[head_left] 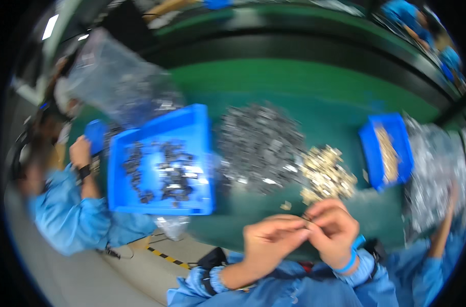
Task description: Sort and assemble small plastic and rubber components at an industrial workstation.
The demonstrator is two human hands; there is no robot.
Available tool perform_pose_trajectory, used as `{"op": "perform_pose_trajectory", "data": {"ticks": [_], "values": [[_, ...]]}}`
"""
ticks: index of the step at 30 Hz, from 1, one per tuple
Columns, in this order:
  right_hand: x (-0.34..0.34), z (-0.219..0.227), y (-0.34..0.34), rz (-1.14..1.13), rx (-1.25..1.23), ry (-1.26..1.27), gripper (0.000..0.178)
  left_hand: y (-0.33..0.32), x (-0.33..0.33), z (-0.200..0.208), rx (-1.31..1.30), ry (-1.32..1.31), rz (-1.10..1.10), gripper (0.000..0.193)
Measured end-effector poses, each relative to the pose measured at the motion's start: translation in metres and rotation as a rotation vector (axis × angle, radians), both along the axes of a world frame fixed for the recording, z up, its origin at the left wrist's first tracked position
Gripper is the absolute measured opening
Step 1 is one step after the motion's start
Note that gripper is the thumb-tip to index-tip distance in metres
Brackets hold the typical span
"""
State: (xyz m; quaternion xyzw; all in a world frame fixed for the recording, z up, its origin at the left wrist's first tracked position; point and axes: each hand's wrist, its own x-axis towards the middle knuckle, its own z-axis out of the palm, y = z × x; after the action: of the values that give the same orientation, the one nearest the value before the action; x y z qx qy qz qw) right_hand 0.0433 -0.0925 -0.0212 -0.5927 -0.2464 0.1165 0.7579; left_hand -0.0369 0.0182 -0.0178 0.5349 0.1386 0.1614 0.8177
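At the table's near edge, my left hand (269, 242) and my right hand (335, 233) meet fingertip to fingertip. Both are closed in a pinch around something tiny, partly dark; blur and the fingers hide its kind. A heap of small brass-coloured metal pieces (326, 174) lies just beyond my fingers, with one loose piece (285, 205) beside it. Left of that heap spreads a larger pile of small dark grey parts (261, 146). A blue wristband (349, 262) circles my right wrist.
To the left, a blue tray (205, 158) holds dark parts, with a clear plastic bag (115, 77) behind. A small blue bin (371, 153) of pale parts and plastic bags (437, 169) are at right. Co-workers' arms (89, 189) reach in from both sides of the green table (233, 230).
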Motion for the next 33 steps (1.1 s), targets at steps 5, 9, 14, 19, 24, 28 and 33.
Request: {"op": "perform_pose_trajectory", "data": {"ticks": [5,9,14,19,24,28,33], "values": [[-0.007,0.011,-0.011,-0.072,-0.039,0.025,0.014,-0.006,0.007,-0.009,-0.315,-0.031,-0.133,0.016],[-0.011,0.016,-0.009,-0.059,-0.034,0.036,0.016,-0.006,0.001,-0.01,-0.28,-0.079,-0.135,0.016],[-0.015,0.026,-0.013,0.043,0.004,-0.024,0.006,-0.012,0.004,-0.008,-0.15,-0.14,-0.112,0.017],[-0.016,0.026,-0.018,0.016,0.071,0.011,0.005,-0.014,0.004,0.006,-0.168,-0.151,-0.136,0.023],[-0.019,0.032,-0.028,-0.025,0.049,-0.041,0.004,-0.021,-0.002,0.008,-0.139,-0.152,-0.197,0.029],[-0.017,0.03,-0.029,-0.205,-0.039,-0.248,0.018,-0.024,-0.002,0.019,-0.173,-0.186,-0.18,0.024],[0.003,0.036,-0.029,-0.03,-0.063,-0.29,0.015,-0.013,-0.004,0.025,0.128,-0.185,-0.125,0.019]]}}
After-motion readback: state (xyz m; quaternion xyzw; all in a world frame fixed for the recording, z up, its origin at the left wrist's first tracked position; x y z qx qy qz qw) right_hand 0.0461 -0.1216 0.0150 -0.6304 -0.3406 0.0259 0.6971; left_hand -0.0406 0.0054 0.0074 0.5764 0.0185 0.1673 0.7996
